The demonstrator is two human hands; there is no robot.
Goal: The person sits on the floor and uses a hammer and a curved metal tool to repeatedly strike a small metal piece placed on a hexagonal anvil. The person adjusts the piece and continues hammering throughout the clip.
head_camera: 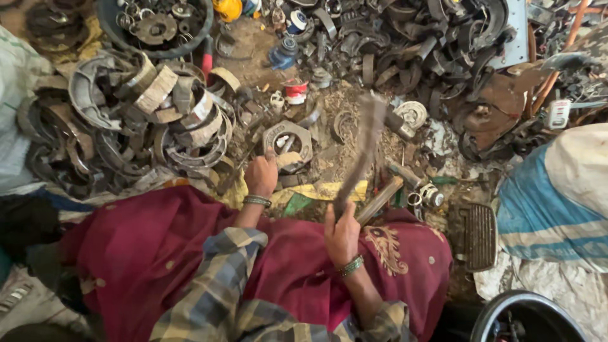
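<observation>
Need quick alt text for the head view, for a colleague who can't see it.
Seated person's right hand grips a long, motion-blurred metal tool raised over a hexagonal metal part; the left hand rests beside that part. Piles of curved brake shoes surround them.

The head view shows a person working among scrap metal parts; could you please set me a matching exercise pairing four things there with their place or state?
Things:
1. Left hand
2. Right hand
3. Curved metal pieces
4. Blue and white sack

Places or states:
A. Piled at the upper left
B. Lying at the right edge
C. Closed around a long, blurred metal tool
D. Resting on a part beside the hexagonal metal piece

Pairs: 1-D, 2-C, 3-A, 4-B
</observation>
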